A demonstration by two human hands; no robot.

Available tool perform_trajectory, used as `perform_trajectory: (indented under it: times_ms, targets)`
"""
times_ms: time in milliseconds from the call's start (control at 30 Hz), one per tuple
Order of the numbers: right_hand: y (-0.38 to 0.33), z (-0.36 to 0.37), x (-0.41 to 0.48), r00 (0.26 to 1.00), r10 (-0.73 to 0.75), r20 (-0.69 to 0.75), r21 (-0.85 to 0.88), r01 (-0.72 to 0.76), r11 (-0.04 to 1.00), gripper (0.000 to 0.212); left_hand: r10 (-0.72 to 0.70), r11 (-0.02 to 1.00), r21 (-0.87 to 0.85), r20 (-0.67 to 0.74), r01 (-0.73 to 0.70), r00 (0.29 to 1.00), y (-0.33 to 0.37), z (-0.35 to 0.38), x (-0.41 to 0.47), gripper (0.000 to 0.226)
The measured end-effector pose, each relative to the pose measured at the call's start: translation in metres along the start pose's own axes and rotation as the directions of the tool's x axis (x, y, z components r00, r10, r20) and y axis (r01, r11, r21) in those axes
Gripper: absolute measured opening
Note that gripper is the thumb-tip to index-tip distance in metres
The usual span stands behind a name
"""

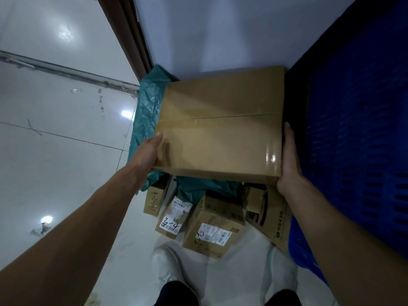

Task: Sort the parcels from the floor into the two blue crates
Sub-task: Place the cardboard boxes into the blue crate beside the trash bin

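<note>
While my left hand [148, 155] and right hand [289, 164] gripped the box [220, 127] by its edges, fingers hidden beneath, glossy tape risked a slip onto the parcels [212, 226] below.

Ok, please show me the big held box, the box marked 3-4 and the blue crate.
big box [220, 129], head view, taped top face.
box marked 3-4 [171, 225], head view, white label.
blue crate [353, 140], head view, slotted wall.

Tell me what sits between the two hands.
The head view shows a large brown cardboard box filling the whole stretch: the left hand grips its left edge, the right hand rests against its right edge.
</note>
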State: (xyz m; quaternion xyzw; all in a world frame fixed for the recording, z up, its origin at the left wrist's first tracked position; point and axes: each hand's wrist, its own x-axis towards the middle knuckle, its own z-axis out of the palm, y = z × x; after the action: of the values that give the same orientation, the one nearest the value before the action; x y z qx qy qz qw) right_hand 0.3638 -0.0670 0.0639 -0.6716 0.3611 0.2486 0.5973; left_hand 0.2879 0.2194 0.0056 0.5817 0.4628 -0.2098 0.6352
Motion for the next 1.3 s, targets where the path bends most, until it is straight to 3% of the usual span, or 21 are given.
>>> perform_trajectory:
  times_ms: [100, 233, 300, 467, 633, 767, 933, 1133, 1200, 1300]
  targets:
    - [-0.008, -0.002, -0.027, 0.998, -0.026, -0.054, 0.006, 0.026, 1.000, 0.070, -0.003, 1.000, 0.005, -0.007, 0.003, 1.000, 0.005, -0.005, -0.019, 0.049]
    - [-0.016, -0.011, -0.084, 0.993, 0.035, -0.109, 0.029, -0.032, 0.999, 0.125, -0.005, 1.000, 0.006, -0.070, 0.005, 0.998, 0.022, -0.019, -0.072, 0.061]
    - [-0.028, -0.016, -0.116, 0.991, 0.031, -0.133, 0.040, -0.026, 0.999, 0.130, 0.013, 1.000, 0.006, -0.135, -0.012, 0.991, 0.040, -0.027, -0.108, 0.060]
    - [-0.081, -0.034, -0.205, 0.993, -0.026, -0.115, 0.007, 0.027, 1.000, 0.125, 0.063, 0.998, 0.021, -0.240, -0.060, 0.969, 0.100, -0.039, -0.221, 0.054]
    - [-0.159, -0.067, -0.288, 0.995, -0.089, -0.033, -0.145, 0.083, 0.986, 0.114, 0.164, 0.984, -0.012, -0.316, -0.177, 0.935, 0.168, -0.034, -0.338, 0.051]
    - [-0.223, -0.115, -0.338, 0.985, -0.170, 0.024, -0.148, 0.171, 0.974, 0.119, 0.252, 0.961, -0.020, -0.349, -0.276, 0.902, 0.213, -0.010, -0.423, 0.048]
    - [-0.283, -0.210, -0.379, 0.967, -0.241, 0.086, -0.067, 0.246, 0.967, 0.131, 0.367, 0.921, 0.014, -0.367, -0.390, 0.855, 0.255, 0.052, -0.513, 0.052]
    - [-0.331, -0.329, -0.409, 0.944, -0.319, 0.088, 0.053, 0.315, 0.947, 0.133, 0.495, 0.855, 0.016, -0.321, -0.518, 0.808, 0.292, 0.149, -0.595, 0.030]
    - [-0.340, -0.372, -0.416, 0.926, -0.367, 0.087, 0.097, 0.359, 0.928, 0.127, 0.540, 0.830, 0.022, -0.287, -0.558, 0.791, 0.302, 0.182, -0.615, 0.031]
    - [-0.348, -0.433, -0.425, 0.891, -0.448, 0.069, 0.196, 0.429, 0.882, 0.098, 0.597, 0.798, 0.051, -0.203, -0.600, 0.776, 0.318, 0.231, -0.642, 0.043]
